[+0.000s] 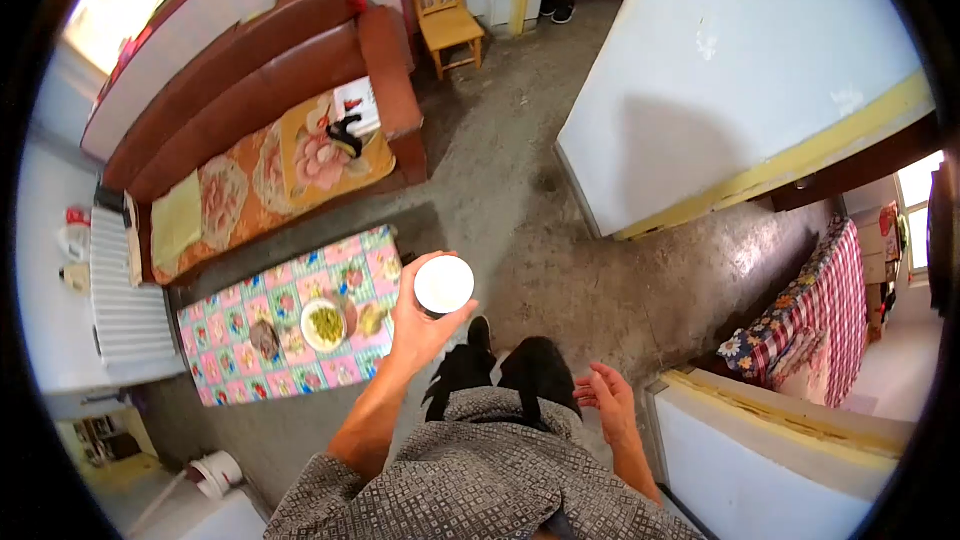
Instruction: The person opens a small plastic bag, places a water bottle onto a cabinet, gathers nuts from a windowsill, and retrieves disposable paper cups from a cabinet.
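My left hand (pixel 415 325) is closed around a round container with a white top (pixel 444 285), held out in front of me with the thumb on one side and the fingers on the other. The sides of the container are mostly hidden below its top, so I cannot tell whether it is a cup or a lidded jar. Just beyond it on the left is a low table with a patchwork-print cloth (pixel 220 360). My right hand (pixel 608 402) hangs by my right leg, its fingers loosely apart and holding nothing.
On the table stand a white bowl of green food (pixel 309 337) and a dark lump (pixel 264 339). Behind it is a brown leather sofa (pixel 240 60); a small wooden chair (pixel 447 25) is farther back. A wall corner (pixel 640 150) juts out on the right, before a doorway.
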The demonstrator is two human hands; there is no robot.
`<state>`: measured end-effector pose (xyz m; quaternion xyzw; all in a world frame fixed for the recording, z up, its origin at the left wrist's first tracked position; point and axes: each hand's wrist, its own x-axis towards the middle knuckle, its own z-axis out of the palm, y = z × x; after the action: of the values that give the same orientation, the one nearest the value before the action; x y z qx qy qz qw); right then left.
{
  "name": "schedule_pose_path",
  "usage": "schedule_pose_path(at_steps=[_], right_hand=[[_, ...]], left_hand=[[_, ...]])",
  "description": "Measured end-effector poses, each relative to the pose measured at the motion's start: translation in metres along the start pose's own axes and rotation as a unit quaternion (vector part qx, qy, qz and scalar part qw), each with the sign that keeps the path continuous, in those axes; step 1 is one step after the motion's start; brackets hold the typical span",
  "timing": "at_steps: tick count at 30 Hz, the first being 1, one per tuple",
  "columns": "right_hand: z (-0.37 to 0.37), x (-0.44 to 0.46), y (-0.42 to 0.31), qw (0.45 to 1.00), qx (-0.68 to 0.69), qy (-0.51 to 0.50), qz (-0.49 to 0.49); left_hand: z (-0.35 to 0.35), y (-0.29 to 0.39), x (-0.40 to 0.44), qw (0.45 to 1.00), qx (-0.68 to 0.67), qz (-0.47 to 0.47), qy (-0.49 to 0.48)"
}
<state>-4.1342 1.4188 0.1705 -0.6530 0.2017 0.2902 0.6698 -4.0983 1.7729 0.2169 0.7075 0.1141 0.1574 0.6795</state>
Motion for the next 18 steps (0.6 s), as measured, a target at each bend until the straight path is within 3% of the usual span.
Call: schedule_pose_path(at_steps=[4, 6, 8, 11, 15, 18], right_hand=[[0.003, 0.077, -0.061, 1.000, 0.018, 0.014, -0.006], [0.006, 0.138, -0.089, 0.999, 0.026, 0.012, -0.020], [-0.001, 0.170, -0.113, 1.000, 0.022, 0.008, 0.001], [0.012, 0.267, -0.187, 0.997, -0.023, -0.043, -0.059], [0.036, 0.363, -0.304, 0.993, -0.027, -0.093, -0.061], [0.060, 0.438, -0.371, 0.984, -0.047, -0.145, -0.090]], left_hand=[[0.031, -0.010, 0.117, 0.990, -0.104, -0.088, -0.047], [0.045, -0.021, 0.171, 0.971, -0.145, -0.180, -0.059], [0.062, -0.027, 0.217, 0.971, -0.149, -0.176, -0.063], [0.090, -0.029, 0.280, 0.961, -0.177, -0.209, -0.036], [0.102, -0.021, 0.349, 0.964, -0.171, -0.205, -0.002], [0.096, -0.033, 0.405, 0.981, -0.084, -0.163, 0.056]])
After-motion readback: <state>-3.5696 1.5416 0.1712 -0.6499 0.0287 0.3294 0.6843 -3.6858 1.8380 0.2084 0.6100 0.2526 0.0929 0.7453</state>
